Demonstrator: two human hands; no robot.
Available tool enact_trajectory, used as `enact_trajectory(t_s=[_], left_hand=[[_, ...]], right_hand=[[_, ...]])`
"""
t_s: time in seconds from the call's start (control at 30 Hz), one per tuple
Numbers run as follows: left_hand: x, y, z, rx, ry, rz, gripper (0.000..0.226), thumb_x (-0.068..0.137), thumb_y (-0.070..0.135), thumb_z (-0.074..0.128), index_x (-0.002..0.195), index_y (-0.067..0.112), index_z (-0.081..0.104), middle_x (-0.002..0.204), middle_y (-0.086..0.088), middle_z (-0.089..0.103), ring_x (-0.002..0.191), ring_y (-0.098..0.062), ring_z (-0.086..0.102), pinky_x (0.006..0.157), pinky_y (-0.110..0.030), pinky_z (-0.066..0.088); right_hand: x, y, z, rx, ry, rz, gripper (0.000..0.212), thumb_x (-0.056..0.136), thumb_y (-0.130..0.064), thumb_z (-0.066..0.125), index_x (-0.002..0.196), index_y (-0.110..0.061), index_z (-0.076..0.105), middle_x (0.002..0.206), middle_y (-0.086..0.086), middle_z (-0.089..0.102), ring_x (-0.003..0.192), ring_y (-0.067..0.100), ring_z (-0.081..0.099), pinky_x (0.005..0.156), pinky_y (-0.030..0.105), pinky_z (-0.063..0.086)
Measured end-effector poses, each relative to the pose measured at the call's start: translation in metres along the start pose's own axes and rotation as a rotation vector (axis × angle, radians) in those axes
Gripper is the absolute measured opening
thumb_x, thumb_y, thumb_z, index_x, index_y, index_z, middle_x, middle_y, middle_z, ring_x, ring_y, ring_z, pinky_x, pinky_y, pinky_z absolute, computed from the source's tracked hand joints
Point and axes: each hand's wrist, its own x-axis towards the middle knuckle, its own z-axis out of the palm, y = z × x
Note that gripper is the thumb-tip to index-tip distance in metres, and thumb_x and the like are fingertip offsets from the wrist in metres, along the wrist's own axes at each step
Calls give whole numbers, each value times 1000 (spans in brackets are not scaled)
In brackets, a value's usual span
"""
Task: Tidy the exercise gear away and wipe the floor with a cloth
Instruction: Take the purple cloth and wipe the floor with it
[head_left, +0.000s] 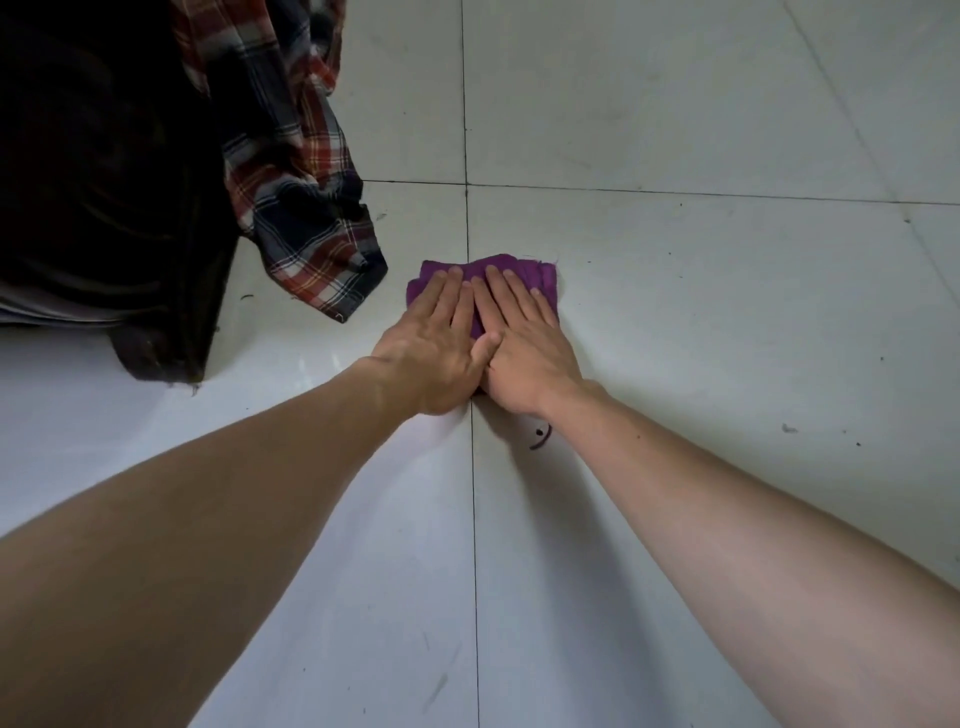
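Note:
A folded purple cloth (540, 274) lies on the white tiled floor (701, 312), over a dark grout line. My left hand (436, 348) and my right hand (524, 343) press flat on it side by side, fingers straight and pointing away from me. The left thumb overlaps the edge of the right hand. Most of the cloth is hidden under the palms; only its far edge and sides show. No exercise gear is in view.
A plaid red, white and navy fabric (306, 208) hangs down at the upper left, its hem touching the floor just left of the cloth. A dark bulky mass (104, 197) fills the far left. Small dark specks and scuffs (540, 439) mark the tiles.

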Motion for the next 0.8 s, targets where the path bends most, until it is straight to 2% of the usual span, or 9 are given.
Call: enact_trajectory(t_s=[0.1, 0.17, 0.3, 0.4, 0.57, 0.67, 0.8], left_hand=[[-13, 23, 4, 90, 10, 46, 81, 91, 46, -18, 152, -6, -10, 163, -25, -7, 152, -35, -12, 124, -45, -4], [-27, 43, 7, 55, 26, 70, 80, 91, 47, -17, 152, -5, -11, 163, -24, -9, 152, -33, -15, 124, -45, -5], [-66, 80, 19, -23, 49, 123, 78, 93, 48, -15, 153, -1, -13, 163, -20, -14, 151, -30, -19, 124, -43, -8], [-96, 98, 28, -61, 41, 140, 79, 92, 50, -16, 153, 0, -15, 163, -18, -18, 150, -29, -21, 124, -42, -8], [-160, 119, 54, -57, 50, 215, 86, 87, 50, -31, 153, -1, -11, 163, -22, -15, 150, -33, -20, 124, -45, 0], [-207, 131, 75, -104, 55, 245, 82, 94, 51, -22, 154, -3, -5, 162, -23, -11, 151, -35, -16, 123, -47, 6], [-253, 148, 87, -143, 157, 234, 72, 104, 50, 9, 153, -2, 20, 162, -22, 15, 152, -37, 9, 122, -50, 21]], right_hand=[[-27, 11, 4, -13, 14, 14, 72, 98, -33, 36, 160, -18, 1, 168, 1, -5, 155, 17, -7, 125, 36, -5], [-55, 17, 8, -21, 19, 43, 73, 96, -33, 35, 160, -17, 1, 168, 1, -4, 155, 18, -6, 125, 36, -5], [-116, 20, 17, -3, 46, 75, 79, 85, -38, 17, 160, -14, 12, 168, 4, 5, 155, 22, 2, 126, 39, 0], [-155, 15, 28, 8, 75, 105, 77, 85, -36, 22, 158, -11, 23, 166, 7, 17, 154, 24, 13, 125, 43, 10], [-226, -9, 46, -16, 72, 114, 77, 83, -35, 32, 155, -7, 29, 164, 11, 25, 152, 28, 21, 121, 45, 11], [-271, -29, 57, -27, 46, 104, 80, 81, -35, 38, 155, -6, 30, 164, 13, 25, 152, 29, 21, 119, 47, 15], [-315, -45, 69, -5, 33, 130, 79, 82, -39, 42, 154, -8, 34, 163, 11, 27, 151, 28, 26, 118, 46, 19]])
